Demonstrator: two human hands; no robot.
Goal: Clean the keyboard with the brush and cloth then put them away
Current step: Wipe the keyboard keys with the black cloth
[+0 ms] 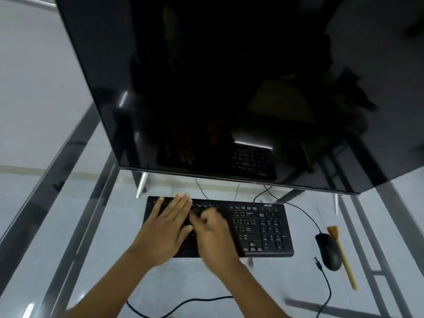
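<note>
A black keyboard (263, 228) lies on the glass desk below the monitor. My left hand (165, 228) rests flat on the keyboard's left part, fingers straight and pointing toward the monitor. My right hand (215, 235) is over the middle of the keyboard, blurred by motion, with its fingers bent toward the left hand. No cloth shows plainly; whether a dark one is under the right hand I cannot tell. The brush (344, 255), with a pale yellow handle and tan bristles, lies on the desk right of the mouse, apart from both hands.
A large dark monitor (229, 88) overhangs the back of the desk on slim metal feet. A black mouse (328, 251) sits right of the keyboard, beside the brush. Black cables (325, 288) run across the glass desk (68, 249) near its front edge.
</note>
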